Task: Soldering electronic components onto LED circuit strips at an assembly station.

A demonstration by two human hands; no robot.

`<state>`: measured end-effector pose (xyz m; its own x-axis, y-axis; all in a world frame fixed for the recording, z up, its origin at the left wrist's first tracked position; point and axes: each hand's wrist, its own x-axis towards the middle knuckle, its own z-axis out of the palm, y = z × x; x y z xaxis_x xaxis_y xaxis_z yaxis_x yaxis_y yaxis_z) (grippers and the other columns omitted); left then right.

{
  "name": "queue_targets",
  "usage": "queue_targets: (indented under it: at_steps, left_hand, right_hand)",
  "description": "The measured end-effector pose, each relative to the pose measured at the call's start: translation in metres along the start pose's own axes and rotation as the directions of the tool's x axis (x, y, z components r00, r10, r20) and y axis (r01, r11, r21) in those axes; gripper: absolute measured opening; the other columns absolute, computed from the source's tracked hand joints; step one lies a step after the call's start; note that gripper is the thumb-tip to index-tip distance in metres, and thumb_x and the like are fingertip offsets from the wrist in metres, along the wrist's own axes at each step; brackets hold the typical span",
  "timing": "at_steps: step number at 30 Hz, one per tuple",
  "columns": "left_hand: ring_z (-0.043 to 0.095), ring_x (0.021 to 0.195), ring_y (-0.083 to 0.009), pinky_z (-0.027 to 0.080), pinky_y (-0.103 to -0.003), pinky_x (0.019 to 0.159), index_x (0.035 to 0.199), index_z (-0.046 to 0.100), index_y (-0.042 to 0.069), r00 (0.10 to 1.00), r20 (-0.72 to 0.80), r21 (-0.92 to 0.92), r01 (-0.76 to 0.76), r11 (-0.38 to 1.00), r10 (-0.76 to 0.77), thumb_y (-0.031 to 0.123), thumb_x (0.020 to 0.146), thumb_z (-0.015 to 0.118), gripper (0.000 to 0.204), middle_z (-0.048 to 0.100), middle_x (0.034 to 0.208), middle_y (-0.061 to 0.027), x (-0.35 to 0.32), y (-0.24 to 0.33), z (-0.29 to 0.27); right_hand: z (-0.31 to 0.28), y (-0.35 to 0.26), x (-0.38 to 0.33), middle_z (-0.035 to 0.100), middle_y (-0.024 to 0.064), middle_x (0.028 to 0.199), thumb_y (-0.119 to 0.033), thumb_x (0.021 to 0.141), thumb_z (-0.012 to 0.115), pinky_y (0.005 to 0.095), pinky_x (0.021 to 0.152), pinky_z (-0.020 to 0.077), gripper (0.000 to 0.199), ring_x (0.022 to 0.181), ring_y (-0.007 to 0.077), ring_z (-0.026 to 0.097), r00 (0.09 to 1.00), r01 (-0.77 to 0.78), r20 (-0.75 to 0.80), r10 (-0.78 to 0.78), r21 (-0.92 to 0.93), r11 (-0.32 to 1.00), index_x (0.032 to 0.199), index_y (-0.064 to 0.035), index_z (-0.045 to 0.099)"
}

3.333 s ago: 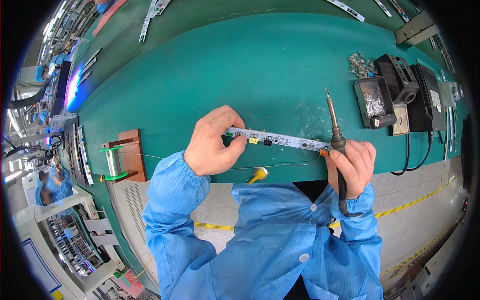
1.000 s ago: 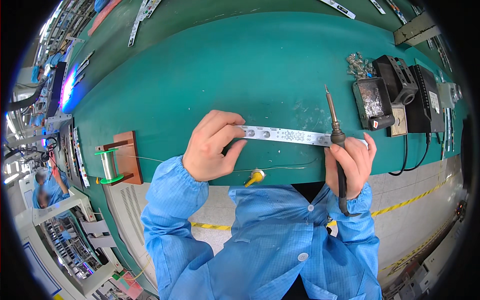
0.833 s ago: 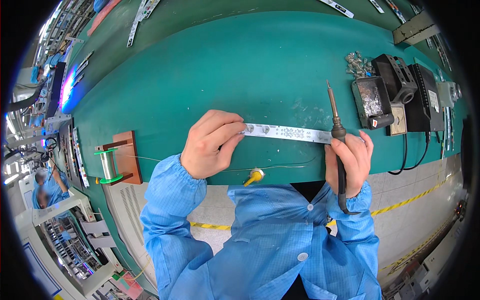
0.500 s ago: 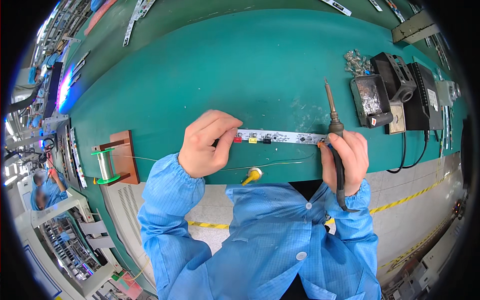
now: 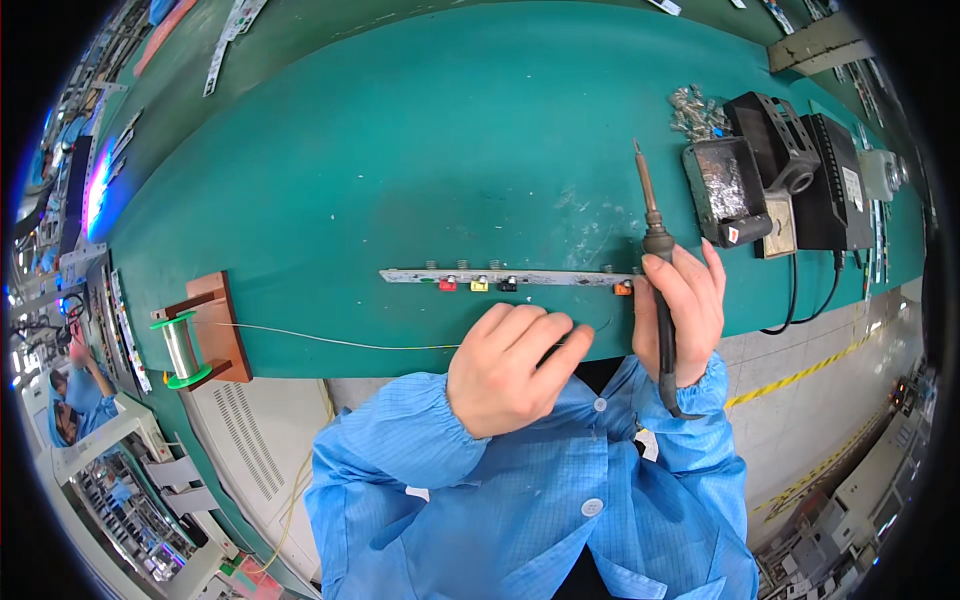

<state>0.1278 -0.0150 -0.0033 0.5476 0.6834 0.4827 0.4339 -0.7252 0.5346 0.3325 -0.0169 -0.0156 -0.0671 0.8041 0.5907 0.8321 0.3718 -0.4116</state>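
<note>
My right hand (image 5: 688, 310) grips a soldering iron (image 5: 660, 290), its bare tip pointing away from me over the mat. Fingertips and thumb of that hand are also at the right end of a narrow white circuit board strip (image 5: 550, 277). The strip stands tilted on its edge, with small coil springs along its far side and red, yellow, black and orange connectors (image 5: 480, 285) along the near side. My left hand (image 5: 515, 365) is closed near the mat's front edge, around solder wire (image 5: 340, 338) that comes from the spool (image 5: 181, 350). The thumb is mostly hidden.
The spool sits on a brown wooden stand (image 5: 220, 330) at the left. At the right are a black tray (image 5: 722, 190), an iron holder (image 5: 775, 145), a black box (image 5: 838, 185) with a cable and a heap of small metal parts (image 5: 697, 113). Green mat (image 5: 420, 150) covers the bench.
My left hand has left the strip's left end and moved right and nearer, onto the solder wire. The strip has tipped onto its edge. My right hand still holds the iron.
</note>
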Motion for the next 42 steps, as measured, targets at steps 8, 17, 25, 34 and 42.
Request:
queue_targets:
  at_steps: [8, 17, 25, 34, 42]
  left_hand:
    - [0.057, 0.059, -0.0236, 0.046, -0.032, 0.051, 0.090, 0.068, 0.001, 0.981, -0.142, -0.242, 0.093, 0.966, -0.130, -0.010, 0.063, 0.069, 0.029, 0.061, 0.081, -0.0112, 0.002, 0.007, -0.011]
    - [0.065, 0.064, -0.0228, 0.051, -0.029, 0.056, 0.088, 0.068, 0.000, 0.924, -0.197, 0.085, 0.349, 0.933, -0.328, -0.004, 0.072, 0.075, 0.018, 0.066, 0.085, -0.0118, 0.012, -0.023, -0.052]
    - [0.065, 0.065, -0.0244, 0.050, -0.032, 0.055, 0.083, 0.068, 0.003, 0.897, -0.121, 0.149, 0.441, 0.885, -0.426, -0.002, 0.078, 0.070, 0.007, 0.064, 0.080, -0.0094, 0.004, -0.037, -0.064]
    - [0.062, 0.067, -0.0209, 0.048, -0.029, 0.059, 0.093, 0.070, 0.000, 0.885, -0.195, 0.102, 0.448, 0.888, -0.424, -0.005, 0.080, 0.065, 0.015, 0.060, 0.085, -0.0118, 0.002, -0.032, -0.071]
    - [0.058, 0.057, -0.0188, 0.044, -0.028, 0.048, 0.080, 0.068, 0.002, 0.930, -0.140, -0.244, 0.301, 0.922, -0.341, -0.009, 0.061, 0.070, 0.022, 0.062, 0.072, -0.0090, 0.003, 0.025, -0.052]
  right_hand:
    - [-0.010, 0.009, -0.003, 0.066, 0.0165, 0.099, 0.007, 0.070, 0.074, 0.0508, 0.097, 0.0437, 0.043, 0.095, 0.0338, 0.065, 0.992, -0.007, -0.125, 0.016, 0.072, 0.997, 0.110, -0.0048, 0.066]
    - [-0.028, 0.029, -0.022, 0.066, 0.0207, 0.102, 0.014, 0.070, 0.069, 0.0412, 0.084, 0.0529, 0.045, 0.092, 0.0370, 0.065, 0.988, -0.085, -0.117, 0.099, 0.120, 0.989, 0.112, -0.0003, 0.063]
    - [-0.030, 0.018, -0.020, 0.066, 0.0235, 0.113, 0.017, 0.077, 0.064, 0.0355, 0.084, 0.0539, 0.048, 0.099, 0.0312, 0.067, 0.964, -0.252, -0.015, 0.265, 0.267, 0.930, 0.121, 0.0003, 0.057]
    - [-0.010, 0.017, -0.011, 0.067, 0.0184, 0.102, 0.015, 0.070, 0.070, 0.0393, 0.081, 0.0533, 0.044, 0.090, 0.0343, 0.066, 0.989, -0.076, -0.115, 0.092, 0.135, 0.988, 0.110, -0.0017, 0.066]
    - [-0.025, 0.019, -0.016, 0.067, 0.0202, 0.109, 0.005, 0.076, 0.070, 0.0423, 0.086, 0.0496, 0.048, 0.094, 0.0342, 0.063, 0.988, -0.074, -0.110, 0.104, 0.243, 0.967, 0.121, -0.0023, 0.056]
